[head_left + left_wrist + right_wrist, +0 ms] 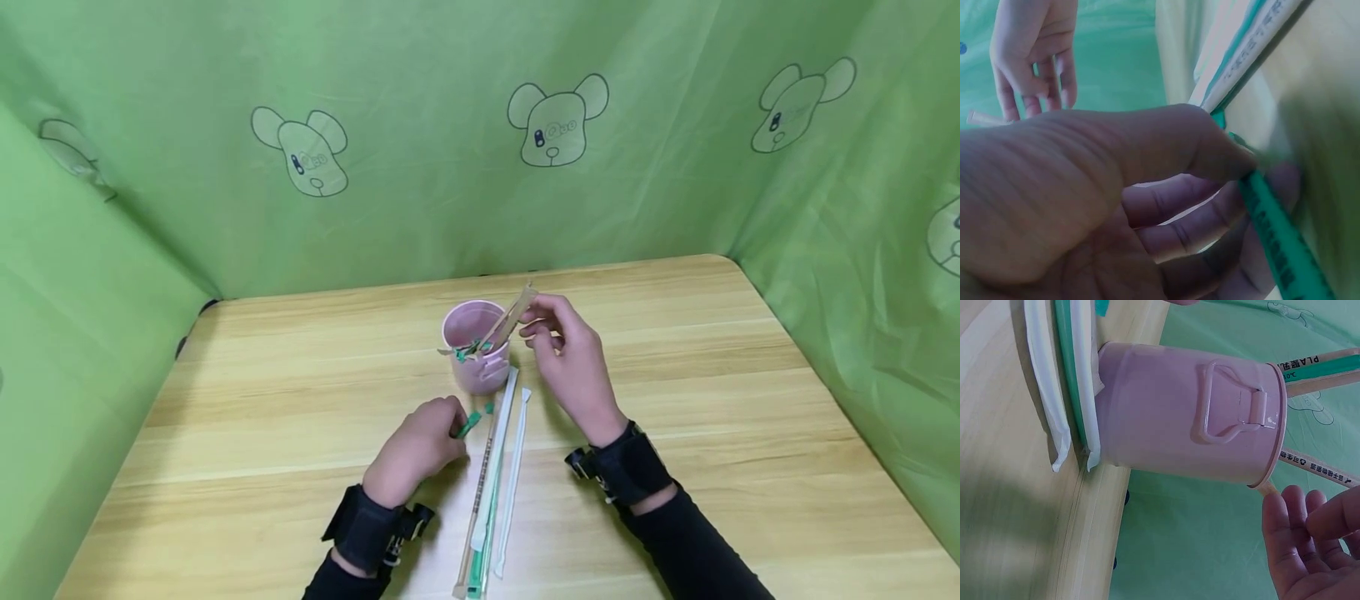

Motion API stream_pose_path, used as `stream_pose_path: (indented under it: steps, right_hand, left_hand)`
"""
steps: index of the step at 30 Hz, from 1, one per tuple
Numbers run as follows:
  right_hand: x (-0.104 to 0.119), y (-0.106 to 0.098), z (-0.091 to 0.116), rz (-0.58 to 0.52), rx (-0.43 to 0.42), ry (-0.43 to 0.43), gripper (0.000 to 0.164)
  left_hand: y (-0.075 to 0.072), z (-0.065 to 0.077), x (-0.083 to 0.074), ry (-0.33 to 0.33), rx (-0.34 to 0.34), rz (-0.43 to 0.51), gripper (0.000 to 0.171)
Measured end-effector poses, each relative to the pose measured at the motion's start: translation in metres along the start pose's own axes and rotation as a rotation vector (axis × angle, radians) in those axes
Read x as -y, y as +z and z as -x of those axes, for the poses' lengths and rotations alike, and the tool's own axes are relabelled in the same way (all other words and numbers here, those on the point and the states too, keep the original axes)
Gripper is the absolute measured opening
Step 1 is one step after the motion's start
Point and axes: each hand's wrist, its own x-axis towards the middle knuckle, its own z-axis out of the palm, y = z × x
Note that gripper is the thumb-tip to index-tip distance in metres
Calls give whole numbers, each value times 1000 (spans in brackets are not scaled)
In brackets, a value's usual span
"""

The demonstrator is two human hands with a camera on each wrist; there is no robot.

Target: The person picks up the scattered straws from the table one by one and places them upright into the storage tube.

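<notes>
My left hand point(420, 446) pinches a green printed straw point(1282, 250) between thumb and forefinger, low over the table and left of the lying straws. A pink mug point(474, 379) stands upright just beyond it. Several straws lean out of its mouth, among them brown paper-wrapped ones point(516, 318) and green ones. At the mug's right rim is my right hand point(573, 358), its fingers loosely bent. In the right wrist view the forefinger touches a brown straw tip point(1267, 487) at the rim, with the thumb apart from it.
In front of the mug several wrapped straws lie lengthwise on the wooden table point(300, 417). A white one point(514, 483) lies at the right of the row, a brown one point(480, 492) at the left. Green curtains point(420, 200) with printed bear heads enclose the back and sides.
</notes>
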Motion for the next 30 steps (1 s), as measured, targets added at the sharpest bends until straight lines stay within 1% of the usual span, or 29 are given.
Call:
stream_pose_path:
  steps: [3,8,12,15,17,22,26,30]
  right_hand:
    - [-1,0,1,-3,-12,11,44]
    - [-3,-1,3,-23,-22,26,46]
    - [-3,-2,3,-29,-22,31,46]
    - [-3,-3,4,-36,-18,42,47]
    - [-3,-2,3,-40,-16,52,47]
    - [-3,-2,3,-27,-5,77,47]
    - [-6,-3,5,15,21,109,44]
    - [-9,-4,6,57,49,134,39]
  left_hand:
    - [-8,3,1,-14,-28,18,17]
    - [-25,12,2,-39,-107,50,20]
    - [-37,17,1,-23,-157,105,27]
    - [-42,18,-3,9,-226,155,32]
    - [-45,19,-6,33,-297,192,31]
    - [-51,22,-13,121,-529,300,26]
    - [-54,23,-16,229,-714,389,23]
    - [-54,25,-18,377,-872,467,21]
